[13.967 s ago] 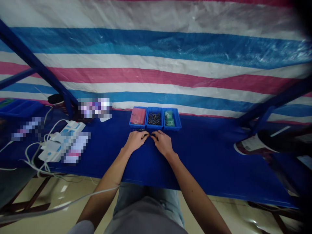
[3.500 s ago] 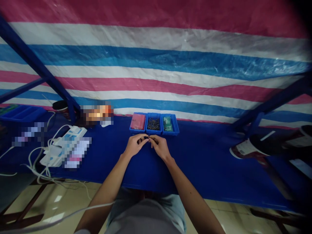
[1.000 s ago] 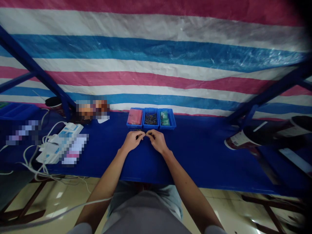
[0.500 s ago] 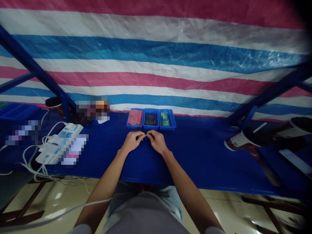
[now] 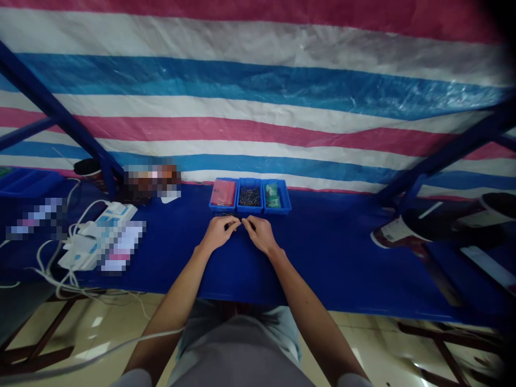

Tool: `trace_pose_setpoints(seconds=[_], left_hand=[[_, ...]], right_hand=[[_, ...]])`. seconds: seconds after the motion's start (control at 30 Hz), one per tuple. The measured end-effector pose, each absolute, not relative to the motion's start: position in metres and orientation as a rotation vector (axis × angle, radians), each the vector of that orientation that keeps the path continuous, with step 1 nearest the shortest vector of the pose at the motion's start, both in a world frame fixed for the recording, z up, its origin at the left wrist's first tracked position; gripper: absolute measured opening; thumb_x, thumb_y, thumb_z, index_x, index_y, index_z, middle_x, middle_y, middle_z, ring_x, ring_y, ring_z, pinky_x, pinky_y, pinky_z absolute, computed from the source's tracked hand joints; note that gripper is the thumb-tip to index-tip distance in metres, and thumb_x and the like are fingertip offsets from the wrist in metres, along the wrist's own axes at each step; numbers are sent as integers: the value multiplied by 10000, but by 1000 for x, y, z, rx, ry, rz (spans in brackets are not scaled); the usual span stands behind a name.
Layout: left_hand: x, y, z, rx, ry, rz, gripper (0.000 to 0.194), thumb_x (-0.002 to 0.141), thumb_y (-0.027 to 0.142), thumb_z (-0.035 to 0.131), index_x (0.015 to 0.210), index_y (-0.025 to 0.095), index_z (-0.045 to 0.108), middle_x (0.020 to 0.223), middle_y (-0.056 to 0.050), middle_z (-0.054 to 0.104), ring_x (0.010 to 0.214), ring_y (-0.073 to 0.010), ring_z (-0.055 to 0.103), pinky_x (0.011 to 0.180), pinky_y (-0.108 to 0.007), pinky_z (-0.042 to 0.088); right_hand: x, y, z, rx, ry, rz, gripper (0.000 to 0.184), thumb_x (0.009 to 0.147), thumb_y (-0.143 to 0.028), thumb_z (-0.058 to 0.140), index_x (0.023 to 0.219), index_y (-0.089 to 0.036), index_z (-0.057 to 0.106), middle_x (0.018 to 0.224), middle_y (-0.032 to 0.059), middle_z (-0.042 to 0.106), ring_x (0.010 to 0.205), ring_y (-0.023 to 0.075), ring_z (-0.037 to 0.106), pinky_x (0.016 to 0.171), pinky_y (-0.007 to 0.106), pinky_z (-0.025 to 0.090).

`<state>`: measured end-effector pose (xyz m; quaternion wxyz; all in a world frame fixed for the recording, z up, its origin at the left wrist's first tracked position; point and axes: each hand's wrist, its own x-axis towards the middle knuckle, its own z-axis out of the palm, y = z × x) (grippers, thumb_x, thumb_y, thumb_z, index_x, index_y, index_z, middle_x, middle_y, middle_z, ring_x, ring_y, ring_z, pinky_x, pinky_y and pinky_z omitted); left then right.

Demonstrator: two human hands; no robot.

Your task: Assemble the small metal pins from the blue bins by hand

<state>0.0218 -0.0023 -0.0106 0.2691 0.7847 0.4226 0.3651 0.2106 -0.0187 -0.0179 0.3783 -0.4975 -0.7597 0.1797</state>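
My left hand [image 5: 220, 232] and my right hand [image 5: 260, 233] rest close together over the blue table, fingertips almost meeting. Thumb and fingers of each hand are pinched together; whatever lies between them is too small to make out. Just beyond the hands three blue bins stand in a row. Red plastic bags [image 5: 223, 192] fill the left bin, many dark screws [image 5: 249, 196] lie in the middle one, and green-and-clear packets [image 5: 272, 194] are in the right one. Some thin dark pieces [image 5: 229, 215] show at the table behind my left fingers.
On the left, a white power strip [image 5: 100, 234] with tangled white cables lies on the table [image 5: 330, 258]. Dark paper cups [image 5: 403, 231] and a phone-like slab [image 5: 494, 269] are at the right. A striped tarp [image 5: 258, 102] hangs behind, between blue frame posts [image 5: 64, 121].
The hands hold nearly the same pinched pose, with a hardly visible shift at the fingertips. The whole view has tilted very slightly; the bins stay in place.
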Motion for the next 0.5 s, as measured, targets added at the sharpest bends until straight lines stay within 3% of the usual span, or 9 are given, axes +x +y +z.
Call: trace_pose_setpoints(seconds=[0.33, 0.5], left_hand=[[21, -3, -9, 2122, 1152, 981, 208, 952, 317, 587, 885, 183, 731, 730, -12, 719, 646, -133, 636, 640, -231, 450], [22, -3, -9, 2115, 1158, 986, 197, 947, 325, 594, 906, 183, 724, 725, -13, 719, 648, -138, 642, 652, -235, 456]], right_hand=[[211, -19, -17, -1257, -1922, 484, 378, 1027, -394, 461, 726, -195, 574, 679, 2, 599, 623, 139, 539, 599, 256, 326], [212, -19, -17, -1220, -1895, 520, 304, 1014, -389, 491, 834, -202, 649, 777, 28, 669, 699, 162, 606, 646, 260, 399]])
